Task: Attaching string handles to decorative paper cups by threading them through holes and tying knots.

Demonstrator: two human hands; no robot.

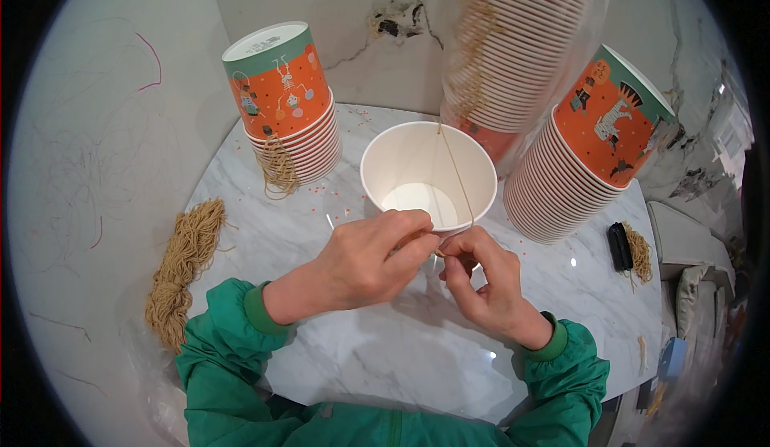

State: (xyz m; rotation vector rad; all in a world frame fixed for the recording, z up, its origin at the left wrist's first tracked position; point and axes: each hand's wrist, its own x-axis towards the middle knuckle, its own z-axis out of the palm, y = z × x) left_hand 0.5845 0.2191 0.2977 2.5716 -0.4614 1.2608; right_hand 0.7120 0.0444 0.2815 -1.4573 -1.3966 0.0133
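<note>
An open paper bucket (385,176), white inside, stands in front of me with its mouth tilted my way. A thin tan string (455,172) runs from a hole at its far rim across the opening to the near rim. At that near rim my left hand (365,258) is closed, thumb and forefinger pinching the string. My right hand (489,282) pinches the string too, its fingertips close to the left ones. A small bit of string shows between the hands. Exactly how it is looped or knotted there is hidden by the fingers.
Upside-down nested orange-and-green buckets stand at left (281,86) and right (609,126). A tall bagged stack of buckets (521,46) rises behind. A tan string bundle (184,270) lies at left. A black object (619,246) sits beside string scraps on the marble table (361,351).
</note>
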